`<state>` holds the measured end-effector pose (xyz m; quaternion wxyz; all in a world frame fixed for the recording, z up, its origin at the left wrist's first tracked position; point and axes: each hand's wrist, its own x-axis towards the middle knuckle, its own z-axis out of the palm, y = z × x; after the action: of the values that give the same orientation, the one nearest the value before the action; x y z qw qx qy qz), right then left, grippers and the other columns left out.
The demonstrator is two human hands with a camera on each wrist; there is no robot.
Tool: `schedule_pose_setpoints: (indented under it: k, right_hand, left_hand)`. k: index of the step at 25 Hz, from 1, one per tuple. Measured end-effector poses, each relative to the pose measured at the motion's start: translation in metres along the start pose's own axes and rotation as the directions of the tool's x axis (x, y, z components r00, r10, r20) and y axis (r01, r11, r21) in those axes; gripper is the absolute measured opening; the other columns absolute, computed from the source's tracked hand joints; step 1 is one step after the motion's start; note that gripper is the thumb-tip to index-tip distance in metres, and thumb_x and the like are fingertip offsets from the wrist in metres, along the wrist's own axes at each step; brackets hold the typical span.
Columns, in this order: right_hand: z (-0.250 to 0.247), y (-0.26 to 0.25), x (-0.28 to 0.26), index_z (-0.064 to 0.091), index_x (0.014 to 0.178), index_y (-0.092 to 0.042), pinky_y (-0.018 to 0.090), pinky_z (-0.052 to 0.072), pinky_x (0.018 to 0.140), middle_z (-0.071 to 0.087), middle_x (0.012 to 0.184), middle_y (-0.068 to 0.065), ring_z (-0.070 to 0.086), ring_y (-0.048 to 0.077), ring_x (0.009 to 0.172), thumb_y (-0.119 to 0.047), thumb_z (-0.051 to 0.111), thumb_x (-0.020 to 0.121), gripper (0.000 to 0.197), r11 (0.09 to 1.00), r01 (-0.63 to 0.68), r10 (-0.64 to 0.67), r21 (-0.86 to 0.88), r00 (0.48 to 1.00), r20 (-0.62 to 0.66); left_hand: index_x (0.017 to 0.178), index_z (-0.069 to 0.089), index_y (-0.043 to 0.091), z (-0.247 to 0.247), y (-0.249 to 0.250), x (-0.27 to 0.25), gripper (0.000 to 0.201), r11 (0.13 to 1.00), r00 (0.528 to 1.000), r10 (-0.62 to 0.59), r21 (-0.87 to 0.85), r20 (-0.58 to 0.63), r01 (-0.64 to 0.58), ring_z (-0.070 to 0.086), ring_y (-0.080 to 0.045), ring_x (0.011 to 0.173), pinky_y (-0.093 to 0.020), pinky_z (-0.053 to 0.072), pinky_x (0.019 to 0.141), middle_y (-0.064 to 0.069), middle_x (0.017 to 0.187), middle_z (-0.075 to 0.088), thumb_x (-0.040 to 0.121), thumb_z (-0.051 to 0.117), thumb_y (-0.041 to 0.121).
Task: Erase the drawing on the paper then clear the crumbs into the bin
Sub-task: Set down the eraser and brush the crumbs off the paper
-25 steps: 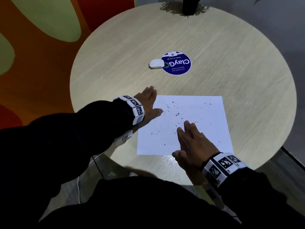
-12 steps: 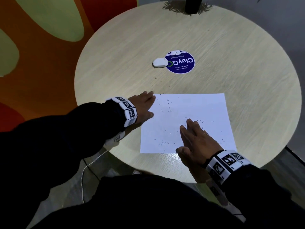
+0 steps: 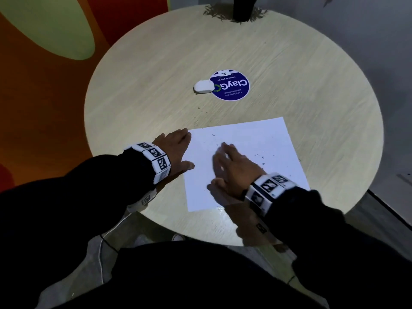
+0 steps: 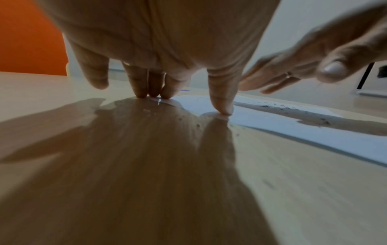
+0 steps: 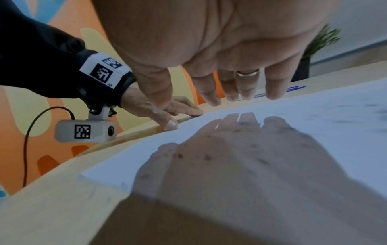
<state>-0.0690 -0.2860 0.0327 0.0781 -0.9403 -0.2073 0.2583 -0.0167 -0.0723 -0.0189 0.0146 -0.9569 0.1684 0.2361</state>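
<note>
Head view shows our white paper (image 3: 245, 148) lying flat on the near half of a round wooden table (image 3: 312, 85). Small dark eraser crumbs (image 3: 262, 156) are scattered across the sheet, thickest toward its right side, with a few more on the bare wood just beyond its far left corner.

Our right hand (image 3: 231, 168) is over the middle of the paper, palm down, fingers straight and slightly spread, holding nothing; it is blurred. From the right wrist view (image 5: 220, 54) the palm floats above the sheet with its shadow falling on the paper below, and we cannot tell whether the fingertips touch.

Our left hand (image 3: 176, 150) sits at the paper's left edge, fingers extended and gripping nothing. The left wrist view shows its fingertips (image 4: 222, 106) pressing down on the sheet's edge where paper meets table.

Farther away, near the table's centre, a white eraser (image 3: 203, 86) rests touching the left rim of a round blue sticker (image 3: 231, 86). At the table's far edge stands a dark pot (image 3: 242, 8) with green leaves around it.
</note>
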Motion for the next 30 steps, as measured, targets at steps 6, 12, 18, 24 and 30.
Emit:
schedule_pose_setpoints:
  k: [6,12,18,24,30]
  right_hand:
    - [0.017,-0.002,0.031,0.005,0.152,-0.018,0.049,0.007,0.118,-0.013,0.159,0.001,-0.009,0.022,0.147,-0.046,0.030,0.096,0.067,1.000,-0.010,0.010,0.004,0.996,0.086]
    - [0.003,0.028,0.009,0.009,0.152,-0.015,0.048,0.010,0.117,-0.013,0.159,0.007,-0.008,0.023,0.147,-0.050,0.038,0.095,0.073,0.954,-0.280,0.282,0.105,0.959,-0.012]
    - [0.016,-0.027,0.052,0.001,0.152,-0.015,0.048,0.004,0.118,-0.014,0.159,0.002,-0.010,0.019,0.147,-0.048,0.030,0.097,0.070,0.998,-0.034,0.030,0.055,0.998,0.062]
    - [0.001,0.025,0.031,0.001,0.151,-0.009,0.048,0.009,0.117,-0.013,0.159,0.008,-0.008,0.020,0.146,-0.049,0.037,0.096,0.077,0.941,-0.319,0.321,0.108,0.947,0.002]
    - [0.013,-0.038,0.079,0.001,0.152,-0.013,0.048,0.002,0.116,-0.013,0.159,0.003,-0.010,0.020,0.147,-0.047,0.031,0.097,0.071,0.992,-0.090,0.088,0.094,0.996,0.028]
  left_hand:
    - [0.153,-0.006,0.018,0.002,-0.007,0.001,0.107,0.999,1.000,0.007,0.035,0.026,-0.008,-0.003,-0.016,0.148,-0.047,0.007,0.117,0.001,0.160,-0.013,0.081,0.052,0.070]
    - [0.152,-0.010,0.028,0.006,-0.010,-0.001,0.106,1.000,1.000,-0.023,0.011,0.014,0.023,-0.007,-0.017,0.147,-0.053,0.004,0.115,0.002,0.160,-0.012,0.078,0.052,0.073]
    - [0.153,-0.005,0.022,0.008,-0.015,-0.004,0.109,1.000,0.999,-0.014,0.005,-0.036,0.015,-0.005,-0.016,0.148,-0.055,0.005,0.116,0.004,0.161,-0.011,0.077,0.051,0.074]
    - [0.152,-0.011,0.027,0.008,-0.018,-0.003,0.114,1.000,1.000,-0.022,-0.018,-0.003,0.022,-0.009,-0.018,0.147,-0.054,0.003,0.115,0.005,0.160,-0.015,0.073,0.053,0.077]
    - [0.153,-0.007,0.021,0.005,-0.022,-0.003,0.116,1.000,0.999,-0.005,0.011,-0.036,0.006,-0.002,-0.021,0.147,-0.052,0.011,0.115,0.001,0.161,-0.011,0.072,0.056,0.075]
